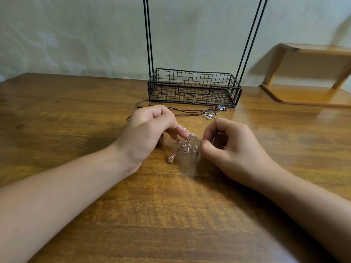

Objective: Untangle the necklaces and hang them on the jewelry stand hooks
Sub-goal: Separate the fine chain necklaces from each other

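A tangle of thin, rose-gold chain necklace (187, 145) hangs between my two hands just above the wooden table (171, 215). My left hand (146, 135) pinches one end with the chain draped over a finger. My right hand (233, 147) pinches the other side of the tangle. Behind them lie dark cord necklaces (182, 111) with a silver flower pendant (209, 115) and a small dark pendant (221, 108). The black wire jewelry stand (193, 88) stands at the back, a mesh basket at its base, its posts rising out of view; its hooks are hidden.
A light wooden shelf riser (307, 76) sits at the back right of the table. A pale wall runs behind the stand. Bare tabletop lies to the left and in front of my arms.
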